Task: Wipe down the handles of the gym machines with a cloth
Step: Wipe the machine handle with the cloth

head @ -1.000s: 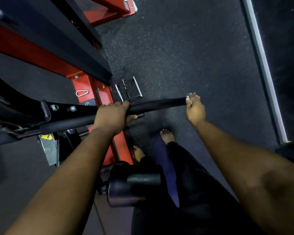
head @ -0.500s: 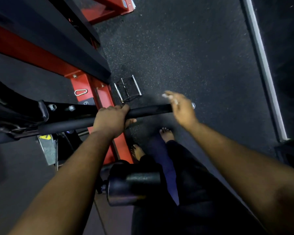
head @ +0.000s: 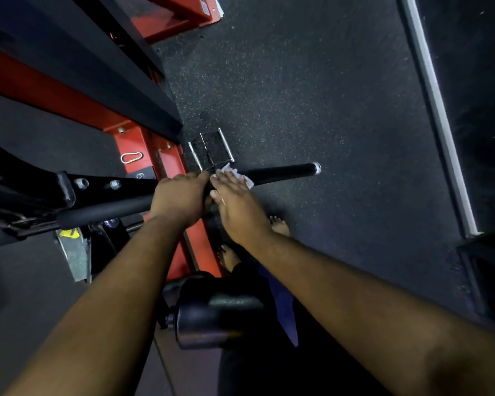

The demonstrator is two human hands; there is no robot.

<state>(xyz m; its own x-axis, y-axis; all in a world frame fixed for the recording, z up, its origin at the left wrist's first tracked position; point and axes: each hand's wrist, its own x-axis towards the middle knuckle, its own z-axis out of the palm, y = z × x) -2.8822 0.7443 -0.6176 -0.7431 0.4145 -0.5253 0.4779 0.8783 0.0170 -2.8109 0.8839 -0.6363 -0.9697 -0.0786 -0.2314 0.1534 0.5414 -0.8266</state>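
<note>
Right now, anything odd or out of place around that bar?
One thing: a metal cable handle lies loose on the floor beside the red frame, just beyond the bar and near bare feet. Nothing looks spilled or broken.

Bar bare rightward to its cap; red frame probably crowds the left.

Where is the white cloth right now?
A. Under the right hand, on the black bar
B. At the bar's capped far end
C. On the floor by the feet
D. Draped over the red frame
A: the white cloth shows from under the right hand, lying on the black bar beside the left hand.
</note>
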